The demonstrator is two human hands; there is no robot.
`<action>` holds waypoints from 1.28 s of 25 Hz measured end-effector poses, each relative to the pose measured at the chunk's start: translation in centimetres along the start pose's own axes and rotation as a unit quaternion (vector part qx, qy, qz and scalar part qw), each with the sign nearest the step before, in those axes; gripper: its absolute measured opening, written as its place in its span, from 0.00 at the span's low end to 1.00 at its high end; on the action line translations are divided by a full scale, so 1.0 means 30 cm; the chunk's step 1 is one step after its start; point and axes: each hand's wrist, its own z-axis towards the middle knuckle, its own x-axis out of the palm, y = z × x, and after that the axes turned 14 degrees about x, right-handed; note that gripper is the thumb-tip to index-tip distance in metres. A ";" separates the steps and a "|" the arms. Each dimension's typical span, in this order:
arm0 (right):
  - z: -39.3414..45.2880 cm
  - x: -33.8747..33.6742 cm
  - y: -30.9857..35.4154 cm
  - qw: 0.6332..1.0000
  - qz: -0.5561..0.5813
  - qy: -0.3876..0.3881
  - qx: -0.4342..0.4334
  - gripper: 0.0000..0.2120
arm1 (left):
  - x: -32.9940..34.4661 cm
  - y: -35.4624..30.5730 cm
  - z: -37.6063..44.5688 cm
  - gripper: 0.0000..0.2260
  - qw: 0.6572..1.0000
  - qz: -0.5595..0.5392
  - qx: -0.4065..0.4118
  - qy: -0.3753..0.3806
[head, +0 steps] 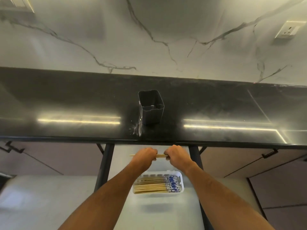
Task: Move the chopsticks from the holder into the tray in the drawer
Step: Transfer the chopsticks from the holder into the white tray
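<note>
A dark square holder (pixel 151 107) stands on the black countertop (pixel 66 100) with nothing visible inside it. Below the counter edge, my left hand (pixel 144 156) and my right hand (pixel 176 154) both grip a bundle of wooden chopsticks (pixel 160 156) held level between them; a thin tip pokes out to the left. Under my hands, a white tray (pixel 181 188) lies in the open drawer (pixel 157 211) and holds several chopsticks (pixel 152 185) with blue-patterned ends, laid side by side.
A marble-patterned wall rises behind the counter, with a socket (pixel 288 29) at the upper right. Closed cabinet fronts with dark handles (pixel 270 153) flank the open drawer on both sides. The drawer's dark side rails (pixel 104 165) run beside my arms.
</note>
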 end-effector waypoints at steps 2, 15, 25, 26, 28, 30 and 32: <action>-0.008 0.109 -0.039 0.999 0.012 0.040 0.015 0.07 | 0.104 0.011 -0.034 0.06 0.999 -0.012 -0.014 0.029; 0.000 0.485 -0.086 0.997 -0.022 0.064 -0.022 0.09 | 0.469 0.008 -0.087 0.12 0.996 -0.067 -0.064 0.018; -0.005 0.571 -0.116 0.998 -0.026 -0.001 -0.059 0.14 | 0.510 0.027 -0.097 0.15 0.989 -0.118 -0.086 -0.011; -0.010 0.574 -0.119 0.998 -0.012 -0.002 -0.055 0.15 | 0.511 0.024 -0.102 0.16 0.988 -0.131 -0.083 -0.023; -0.025 0.569 -0.127 0.998 0.050 -0.029 -0.040 0.13 | 0.506 0.024 -0.125 0.17 0.987 -0.124 -0.076 -0.072; -0.046 0.560 -0.141 0.983 0.155 -0.093 -0.001 0.09 | 0.499 0.027 -0.154 0.18 0.976 -0.134 -0.075 -0.152; -0.057 0.553 -0.152 0.940 0.280 -0.166 0.101 0.08 | 0.480 0.029 -0.189 0.15 0.918 -0.242 -0.167 -0.267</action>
